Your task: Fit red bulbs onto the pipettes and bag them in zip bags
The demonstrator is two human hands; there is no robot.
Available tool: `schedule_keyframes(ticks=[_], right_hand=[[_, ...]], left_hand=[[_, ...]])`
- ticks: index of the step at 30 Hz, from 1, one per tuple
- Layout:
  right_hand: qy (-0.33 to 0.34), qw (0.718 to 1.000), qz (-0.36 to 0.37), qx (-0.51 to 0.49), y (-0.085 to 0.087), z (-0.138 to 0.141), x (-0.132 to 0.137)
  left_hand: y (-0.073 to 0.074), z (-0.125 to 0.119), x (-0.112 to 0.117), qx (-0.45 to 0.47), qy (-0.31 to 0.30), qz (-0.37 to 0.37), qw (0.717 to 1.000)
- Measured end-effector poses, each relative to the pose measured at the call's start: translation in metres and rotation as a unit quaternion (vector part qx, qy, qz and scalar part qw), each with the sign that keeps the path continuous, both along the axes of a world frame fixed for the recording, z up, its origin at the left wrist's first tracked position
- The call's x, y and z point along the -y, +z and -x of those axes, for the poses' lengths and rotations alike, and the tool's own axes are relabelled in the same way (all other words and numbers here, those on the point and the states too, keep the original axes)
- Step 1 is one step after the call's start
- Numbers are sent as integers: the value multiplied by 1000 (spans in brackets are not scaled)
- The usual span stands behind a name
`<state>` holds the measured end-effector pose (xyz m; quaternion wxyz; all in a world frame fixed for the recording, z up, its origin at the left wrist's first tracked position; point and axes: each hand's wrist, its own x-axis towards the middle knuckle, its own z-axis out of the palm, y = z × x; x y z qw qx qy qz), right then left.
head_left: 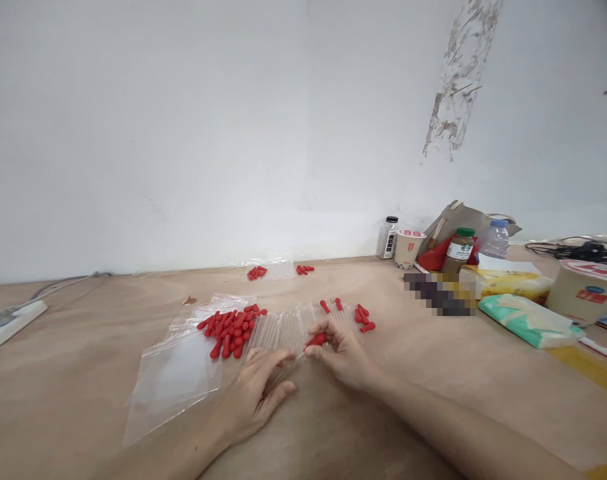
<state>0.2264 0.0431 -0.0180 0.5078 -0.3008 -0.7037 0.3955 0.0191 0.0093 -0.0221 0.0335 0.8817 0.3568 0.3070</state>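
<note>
My right hand (341,350) pinches a red rubber dropper bulb (316,341) between thumb and fingers. A thin clear tube (299,359) runs from the bulb toward my left hand; whether it is seated in the bulb I cannot tell. Thumb and fingers apart, my left hand (263,387) lies palm-down by the tube's other end. Just beyond both hands is a row of clear tubes (278,329), a few at the right fitted with red bulbs. A heap of loose red bulbs (231,328) rests left of the row, partly on clear zip bags (176,373).
Small bags with red bulbs (257,273) lie near the wall. At right stand a lidded cup (408,249), a green-capped bottle (458,250), tissue packs (528,320) and a large cup (586,290). A power strip (18,327) sits on the far left.
</note>
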Motion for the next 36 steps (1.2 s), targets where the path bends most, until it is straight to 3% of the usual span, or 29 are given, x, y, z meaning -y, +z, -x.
schedule_keyframes(ticks=[2, 4, 8, 11, 15, 24, 30, 36], right_hand=[[-15, 995, 68, -75, 12, -10, -11], [-56, 989, 83, -107, 27, -25, -28], [-194, 978, 71, 19, 51, -55, -71], [-235, 942, 62, 232, 48, -60, -98], [-237, 912, 61, 330, 28, -48, -118], [-268, 874, 48, 402, 15, -43, -118], [-328, 856, 84, 391, 13, -80, -107], [-308, 850, 177, 389, 15, -110, -98]], left_hand=[[3, 3, 0, 18, 35, 4, 999], [4, 7, -4, 25, 81, -9, 996], [1, 10, -13, 4, 141, -32, 990], [-2, 10, -16, -15, 152, -28, 988], [-1, 16, -15, -46, 152, -36, 987], [4, 37, -29, -89, 167, -75, 979], [5, 23, -34, -68, 194, -67, 976], [17, -2, -41, -80, 245, -57, 964]])
